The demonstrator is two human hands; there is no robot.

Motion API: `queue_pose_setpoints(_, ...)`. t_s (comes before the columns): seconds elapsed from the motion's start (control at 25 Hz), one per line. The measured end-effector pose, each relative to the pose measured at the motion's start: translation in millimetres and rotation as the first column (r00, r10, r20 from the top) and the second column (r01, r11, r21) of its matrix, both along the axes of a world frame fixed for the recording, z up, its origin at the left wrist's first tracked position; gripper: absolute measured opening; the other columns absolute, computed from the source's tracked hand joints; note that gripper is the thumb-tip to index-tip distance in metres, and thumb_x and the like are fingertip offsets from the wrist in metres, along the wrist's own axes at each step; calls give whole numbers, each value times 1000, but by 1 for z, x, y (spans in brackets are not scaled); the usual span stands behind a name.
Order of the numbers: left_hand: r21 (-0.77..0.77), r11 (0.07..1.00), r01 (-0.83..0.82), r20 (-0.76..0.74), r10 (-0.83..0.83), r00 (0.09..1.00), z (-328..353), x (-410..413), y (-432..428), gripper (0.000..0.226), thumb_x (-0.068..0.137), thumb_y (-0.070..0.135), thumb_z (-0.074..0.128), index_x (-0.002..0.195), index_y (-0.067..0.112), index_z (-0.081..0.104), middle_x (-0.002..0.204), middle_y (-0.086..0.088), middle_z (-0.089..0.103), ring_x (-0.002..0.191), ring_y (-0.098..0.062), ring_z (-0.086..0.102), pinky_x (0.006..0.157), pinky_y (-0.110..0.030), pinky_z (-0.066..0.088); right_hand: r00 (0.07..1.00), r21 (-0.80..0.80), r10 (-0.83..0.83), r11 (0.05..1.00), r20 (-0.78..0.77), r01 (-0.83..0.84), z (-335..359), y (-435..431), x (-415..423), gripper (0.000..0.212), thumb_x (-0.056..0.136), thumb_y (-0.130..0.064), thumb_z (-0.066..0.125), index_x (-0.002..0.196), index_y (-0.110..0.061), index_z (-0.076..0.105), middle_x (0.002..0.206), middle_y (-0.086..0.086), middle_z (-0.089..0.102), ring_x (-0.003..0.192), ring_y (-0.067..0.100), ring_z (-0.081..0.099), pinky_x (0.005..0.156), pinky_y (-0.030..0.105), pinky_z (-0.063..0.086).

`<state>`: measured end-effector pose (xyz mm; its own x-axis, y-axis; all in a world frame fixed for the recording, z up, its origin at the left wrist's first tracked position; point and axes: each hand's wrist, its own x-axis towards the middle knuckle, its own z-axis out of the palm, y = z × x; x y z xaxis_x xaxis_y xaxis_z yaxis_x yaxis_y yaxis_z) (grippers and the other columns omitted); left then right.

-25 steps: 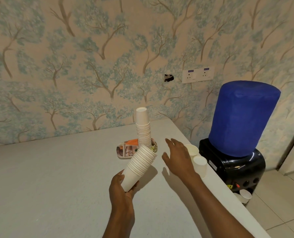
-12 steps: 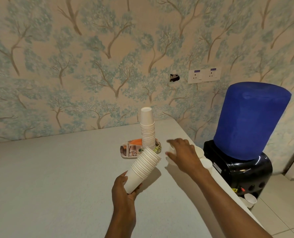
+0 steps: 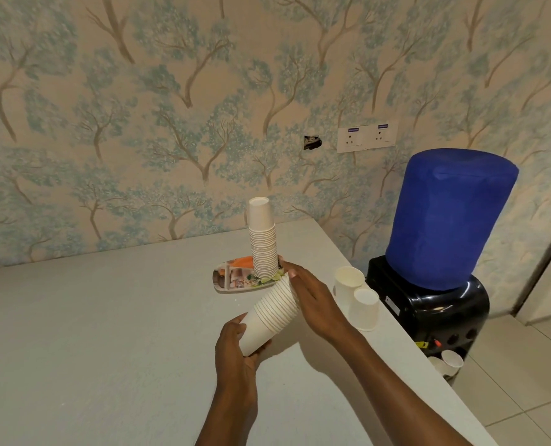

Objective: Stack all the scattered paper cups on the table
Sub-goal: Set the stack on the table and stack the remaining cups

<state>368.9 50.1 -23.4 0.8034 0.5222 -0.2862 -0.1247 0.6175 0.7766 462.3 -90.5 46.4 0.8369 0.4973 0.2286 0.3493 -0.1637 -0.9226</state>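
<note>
My left hand (image 3: pixel 235 355) grips the bottom of a tilted stack of white paper cups (image 3: pixel 272 312) held above the table (image 3: pixel 106 333). My right hand (image 3: pixel 313 300) lies over the stack's open upper end, fingers curled around the rim; whatever is under the palm is hidden. Two loose cups stand near the table's right edge: one upright (image 3: pixel 348 281) and one upside down (image 3: pixel 364 309). A tall upside-down cup stack (image 3: pixel 263 239) stands on a small printed tray (image 3: pixel 232 280) just beyond my hands.
A black water dispenser (image 3: pixel 428 307) with a blue-covered bottle (image 3: pixel 448 220) stands right of the table. Cups (image 3: pixel 449 360) sit on the floor by its base. A wallpapered wall with sockets (image 3: pixel 366 136) runs behind the table.
My right hand reached toward the cups at the table's right edge, then swung back left onto the open end of the held stack. The left hand kept its grip.
</note>
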Motion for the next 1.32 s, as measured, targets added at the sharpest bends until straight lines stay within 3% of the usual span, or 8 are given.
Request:
queue_pose_setpoints(0.16, -39, 999, 10, 0, -10, 1000, -7, -7, -13, 36, 89, 22, 64, 125, 15, 60, 123, -18, 58, 113, -39, 57, 78, -45, 59, 914, -43, -356, 928, 196, 371, -8, -37, 10, 40, 103, -46, 47, 135, -24, 57, 136, -5, 59, 124, 10, 53, 107, 37, 47)
queue_pose_setpoints(0.28, -36, 999, 9, 3, -9, 1000, -8, -13, -22, 40, 88, 25, 65, 127, 16, 59, 123, -18, 59, 113, -39, 58, 79, -46, 59, 643, -365, -522, 542, 560, 757, -16, -75, 24, 48, 93, -50, 60, 127, -16, 56, 125, 7, 60, 113, 25, 54, 92, 39, 48)
queue_pose_setpoints(0.4, -29, 1000, -1, -4, 1, 1000, -6, -17, -27, 38, 89, 25, 65, 125, 17, 59, 122, -18, 59, 113, -39, 58, 78, -46, 59, 693, -562, -520, 414, 499, 716, -27, -92, 24, 57, 87, -52, 68, 126, -17, 47, 124, 8, 60, 112, 24, 57, 91, 38, 50)
queue_pose_setpoints(0.56, -12, 1000, 4, 9, -4, 1000, -7, -21, -33, 39, 88, 24, 64, 125, 16, 59, 123, -19, 59, 113, -39, 59, 77, -44, 59, 769, -531, -549, 566, 328, 631, -35, -104, 8, 69, 82, -40, 78, 136, -23, 40, 126, 7, 55, 111, 23, 59, 90, 39, 53)
queue_pose_setpoints(0.72, -2, 1000, 7, 5, -7, 1000, -8, -27, -41, 38, 90, 22, 63, 127, 15, 58, 123, -19, 59, 111, -39, 59, 76, -44, 59, 826, -160, -563, 814, 17, 558, -24, -118, -5, 55, 80, -30, 82, 126, -24, 52, 123, 7, 49, 104, 24, 59, 81, 29, 52)
queue_pose_setpoints(0.92, 24, 999, 30, 13, -31, 999, -3, -31, -50, 39, 92, 21, 61, 131, 14, 55, 123, -20, 59, 112, -39, 60, 78, -44, 59, 842, 99, -446, 864, -305, 494, -5, -114, -8, 56, 80, -27, 81, 122, -25, 44, 118, 7, 57, 93, 17, 62, 61, 21, 49)
queue_pose_setpoints(1.12, 22, 999, 38, -2, -38, 999, 2, -34, -58, 39, 94, 20, 59, 133, 14, 54, 124, -19, 58, 113, -38, 59, 79, -43, 60, 897, 284, -261, 885, -357, 370, 3, -115, -1, 71, 86, -18, 72, 143, -45, 41, 122, -5, 57, 108, 17, 62, 89, 37, 58)
queue_pose_setpoints(1.32, 24, 999, 47, -28, -46, 999, 3, -30, -70, 37, 94, 19, 58, 130, 12, 56, 123, -20, 59, 111, -38, 60, 76, -42, 60, 949, 257, -150, 940, -279, 224, -7, -98, -12, 53, 92, -17, 66, 139, -38, 52, 133, -7, 54, 114, 13, 59, 81, 23, 58)
